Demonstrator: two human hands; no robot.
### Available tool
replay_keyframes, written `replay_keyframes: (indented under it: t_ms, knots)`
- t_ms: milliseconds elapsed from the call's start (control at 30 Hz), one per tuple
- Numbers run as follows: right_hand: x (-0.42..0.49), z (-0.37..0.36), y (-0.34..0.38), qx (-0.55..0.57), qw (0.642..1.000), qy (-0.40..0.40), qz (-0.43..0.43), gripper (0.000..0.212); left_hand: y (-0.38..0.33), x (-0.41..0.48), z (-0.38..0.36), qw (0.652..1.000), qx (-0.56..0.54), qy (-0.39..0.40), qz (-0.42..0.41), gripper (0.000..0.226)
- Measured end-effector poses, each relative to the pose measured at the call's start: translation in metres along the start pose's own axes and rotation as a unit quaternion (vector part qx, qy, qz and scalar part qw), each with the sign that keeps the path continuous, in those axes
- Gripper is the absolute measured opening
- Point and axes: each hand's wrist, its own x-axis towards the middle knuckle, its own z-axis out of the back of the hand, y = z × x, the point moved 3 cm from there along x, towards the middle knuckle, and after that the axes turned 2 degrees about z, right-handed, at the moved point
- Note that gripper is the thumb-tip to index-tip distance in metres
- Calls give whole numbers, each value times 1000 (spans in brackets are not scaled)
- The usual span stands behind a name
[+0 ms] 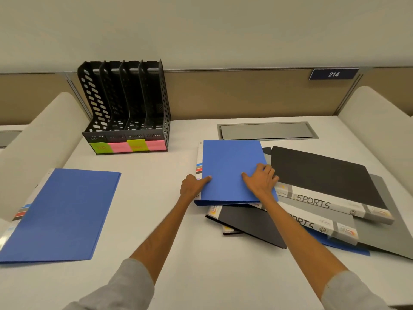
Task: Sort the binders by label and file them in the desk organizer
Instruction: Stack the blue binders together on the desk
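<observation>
A blue binder (228, 162) lies on top of a loose pile at centre right. My left hand (194, 186) grips its left spine edge, thumb on the cover. My right hand (261, 179) holds its right edge, fingers curled over it. Beneath and to the right lie a black binder (321, 173) with a spine reading SPORTS, a grey binder (380, 231) with another SPORTS spine, a dark binder (250, 222) and a blue one mostly hidden. A second blue binder (60, 215) lies flat at the left. The black desk organizer (125, 104) stands at the back left, its slots holding nothing, with green and pink labels.
A white desk (156, 198) carries everything. A grey cable hatch (268, 130) is set into it behind the pile. White curved dividers (40, 139) rise at both sides. A tan partition with a blue 214 sign (333, 74) closes the back.
</observation>
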Motion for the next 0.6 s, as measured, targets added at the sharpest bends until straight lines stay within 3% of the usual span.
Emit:
replay_keyframes:
  t_ms: [100, 267, 600]
  knots:
    - [3, 0, -9, -3, 1000, 7, -26, 72, 1, -1, -11, 995, -96, 31, 16, 55]
    - [12, 0, -14, 15, 997, 47, -57, 83, -1, -2, -11, 987, -150, 44, 20, 56]
    - [32, 14, -6, 252, 965, 49, -62, 86, -62, -2, 31, 968, -243, 63, -27, 34]
